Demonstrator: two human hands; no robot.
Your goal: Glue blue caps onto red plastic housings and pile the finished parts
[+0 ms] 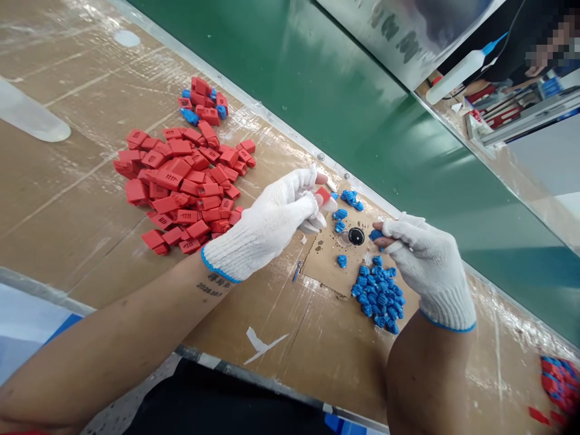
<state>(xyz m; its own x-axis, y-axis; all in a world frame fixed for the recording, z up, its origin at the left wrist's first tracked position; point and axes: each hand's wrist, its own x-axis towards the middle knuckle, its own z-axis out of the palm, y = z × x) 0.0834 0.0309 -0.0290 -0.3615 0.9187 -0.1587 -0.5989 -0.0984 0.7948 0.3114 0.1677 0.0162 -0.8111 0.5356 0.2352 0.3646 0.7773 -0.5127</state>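
Note:
My left hand (290, 202), in a white knit glove with bare fingertips, pinches a red plastic piece (323, 194). To its right my gloved right hand (414, 248) grips a small blue piece (375, 234) between thumb and forefinger. The two pieces are apart. Between the hands, a small round black-topped container (356, 236) sits on a stained cardboard sheet (324, 263), with several loose blue pieces (339, 214) around it. A heap of blue pieces (379, 295) lies just below my right hand. Left of my left hand spreads a large pile of red pieces (181, 181).
A small cluster of mixed red and blue pieces (203, 103) lies at the back; another mixed pile (559, 380) is at far right. A green panel (281, 72) borders the brown table (67, 163). A white bottle (457, 75) and a co-worker's arm (550, 48) show beyond.

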